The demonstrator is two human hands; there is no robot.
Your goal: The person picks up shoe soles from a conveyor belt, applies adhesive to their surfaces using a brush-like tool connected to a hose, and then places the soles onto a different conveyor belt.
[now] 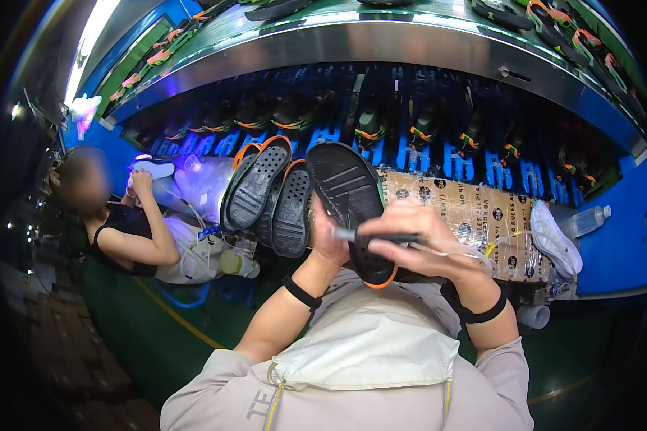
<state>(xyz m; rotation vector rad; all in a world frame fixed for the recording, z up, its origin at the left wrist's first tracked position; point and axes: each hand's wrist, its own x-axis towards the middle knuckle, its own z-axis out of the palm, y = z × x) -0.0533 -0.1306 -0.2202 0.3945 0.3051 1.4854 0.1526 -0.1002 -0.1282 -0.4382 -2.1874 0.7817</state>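
My left hand [328,233] is closed around the side of a black shoe [343,179] with orange trim, held bottom up. Small holes dot the end of its underside nearest me. Over that end, my right hand [420,233] grips a black-handled brush [387,237]. The brush's pale tip is blurred by motion, so I cannot tell whether it touches the shoe. A thin clear tube trails from my right hand toward the right. Left of my left hand, more black shoes with orange edges [259,185] lie bottom up in a cluster.
A printed cardboard sheet [474,197] covers the bench. White shoe soles [556,241] and a clear plastic bottle [591,221] lie at the right. Shoes [372,122] line the blue rack ahead, under a metal-edged conveyor [410,47]. At left, a co-worker [140,233] holds a white sole.
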